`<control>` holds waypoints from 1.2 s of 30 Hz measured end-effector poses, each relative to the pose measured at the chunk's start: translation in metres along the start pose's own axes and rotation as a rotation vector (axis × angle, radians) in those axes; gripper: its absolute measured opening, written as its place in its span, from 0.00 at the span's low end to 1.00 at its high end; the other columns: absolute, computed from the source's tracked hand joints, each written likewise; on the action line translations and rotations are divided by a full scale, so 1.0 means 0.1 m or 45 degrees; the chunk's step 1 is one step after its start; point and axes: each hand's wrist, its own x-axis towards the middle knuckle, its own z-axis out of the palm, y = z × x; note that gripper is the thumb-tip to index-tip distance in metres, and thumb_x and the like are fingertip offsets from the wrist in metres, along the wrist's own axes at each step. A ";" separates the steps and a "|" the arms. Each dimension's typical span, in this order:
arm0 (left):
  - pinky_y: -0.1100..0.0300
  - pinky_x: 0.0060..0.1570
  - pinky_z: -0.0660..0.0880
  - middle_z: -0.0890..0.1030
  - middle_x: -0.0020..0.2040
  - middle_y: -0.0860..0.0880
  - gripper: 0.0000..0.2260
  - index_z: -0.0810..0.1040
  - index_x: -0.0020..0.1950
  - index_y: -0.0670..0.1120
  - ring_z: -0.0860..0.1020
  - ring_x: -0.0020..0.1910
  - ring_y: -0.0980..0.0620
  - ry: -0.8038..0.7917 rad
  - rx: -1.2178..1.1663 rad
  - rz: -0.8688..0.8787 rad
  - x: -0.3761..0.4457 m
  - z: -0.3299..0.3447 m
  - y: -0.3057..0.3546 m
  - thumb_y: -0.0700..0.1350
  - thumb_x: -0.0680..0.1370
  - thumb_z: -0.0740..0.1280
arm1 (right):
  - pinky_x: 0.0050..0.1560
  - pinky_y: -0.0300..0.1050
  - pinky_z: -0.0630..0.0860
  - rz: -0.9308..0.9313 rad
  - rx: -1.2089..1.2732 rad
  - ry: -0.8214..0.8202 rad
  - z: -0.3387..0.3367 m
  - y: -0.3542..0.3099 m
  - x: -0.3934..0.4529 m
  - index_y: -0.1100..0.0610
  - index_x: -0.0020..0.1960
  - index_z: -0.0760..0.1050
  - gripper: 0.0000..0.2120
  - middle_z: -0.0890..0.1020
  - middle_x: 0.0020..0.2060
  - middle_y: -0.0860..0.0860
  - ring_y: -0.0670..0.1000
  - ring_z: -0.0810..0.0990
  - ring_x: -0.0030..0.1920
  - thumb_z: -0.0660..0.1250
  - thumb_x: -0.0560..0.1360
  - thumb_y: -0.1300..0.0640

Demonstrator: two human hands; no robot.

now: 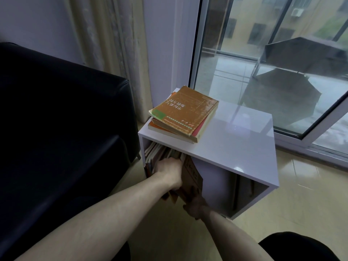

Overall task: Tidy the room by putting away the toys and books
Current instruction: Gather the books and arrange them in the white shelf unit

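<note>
Wall: pale lilac-white wall (37, 21) at the back, plain.
Curtain: cream patterned curtain (111, 44) hanging to the floor between the sofa and the window frame.
Sofa: black leather sofa (62, 117) on the left, its armrest just beside the white cabinet.
Cabinet: glossy white open-fronted cabinet (235, 140) standing on the floor by the window, its top reflecting the glass.
Window: floor-length sliding glass door (235, 59) with a dark frame and white lower track.
Outside: wet balcony, an open dark umbrella (282, 98) lying on it, a yellowish building beyond.
Floor: shiny beige tiles (293, 200).
Light: dull grey daylight from the window.
</note>
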 end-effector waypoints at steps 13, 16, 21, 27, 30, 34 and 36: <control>0.50 0.50 0.83 0.80 0.50 0.48 0.17 0.79 0.59 0.47 0.81 0.48 0.48 -0.028 -0.097 0.011 -0.01 -0.10 -0.11 0.46 0.72 0.77 | 0.36 0.36 0.76 -0.153 0.021 0.019 -0.13 -0.12 -0.14 0.48 0.75 0.65 0.26 0.76 0.55 0.46 0.46 0.79 0.47 0.67 0.79 0.56; 0.50 0.51 0.83 0.79 0.49 0.48 0.17 0.78 0.58 0.48 0.81 0.48 0.48 -0.040 -0.182 -0.004 -0.06 -0.18 -0.18 0.47 0.72 0.77 | 0.41 0.36 0.76 -0.207 0.015 0.011 -0.18 -0.22 -0.27 0.46 0.67 0.70 0.19 0.77 0.56 0.45 0.47 0.78 0.52 0.67 0.79 0.57; 0.51 0.48 0.84 0.80 0.48 0.49 0.16 0.77 0.58 0.49 0.81 0.46 0.49 0.014 -0.262 0.005 -0.18 -0.28 -0.26 0.47 0.73 0.75 | 0.57 0.44 0.77 -0.286 0.023 0.027 -0.24 -0.38 -0.57 0.42 0.66 0.68 0.20 0.75 0.56 0.42 0.48 0.76 0.59 0.69 0.78 0.55; 0.52 0.50 0.82 0.80 0.53 0.52 0.19 0.77 0.63 0.52 0.80 0.50 0.51 0.116 -0.429 0.001 -0.31 -0.40 -0.41 0.46 0.73 0.73 | 0.49 0.41 0.79 -0.396 -0.220 -0.049 -0.48 -0.63 -0.97 0.47 0.66 0.72 0.17 0.78 0.55 0.45 0.47 0.78 0.51 0.69 0.78 0.54; 0.55 0.48 0.81 0.82 0.53 0.54 0.14 0.80 0.61 0.55 0.80 0.51 0.53 0.267 -0.569 0.006 -0.37 -0.52 -0.51 0.47 0.76 0.73 | 0.50 0.44 0.82 -0.476 -0.335 -0.125 -0.77 -0.80 -1.25 0.48 0.64 0.76 0.13 0.82 0.52 0.46 0.47 0.82 0.49 0.68 0.79 0.53; 0.53 0.51 0.82 0.83 0.49 0.59 0.10 0.82 0.57 0.56 0.81 0.50 0.57 0.473 -0.760 -0.003 -0.43 -0.68 -0.66 0.50 0.76 0.73 | 0.53 0.44 0.82 -0.642 -0.425 -0.139 -1.25 -1.06 -1.53 0.44 0.62 0.76 0.13 0.82 0.54 0.42 0.45 0.82 0.53 0.68 0.78 0.52; 0.55 0.49 0.83 0.82 0.46 0.60 0.08 0.81 0.55 0.57 0.82 0.48 0.58 0.573 -0.857 -0.018 -0.41 -0.71 -0.72 0.51 0.76 0.74 | 0.51 0.39 0.82 -0.715 -0.356 -0.089 -1.45 -1.14 -1.58 0.41 0.64 0.76 0.15 0.83 0.54 0.39 0.41 0.83 0.53 0.69 0.78 0.49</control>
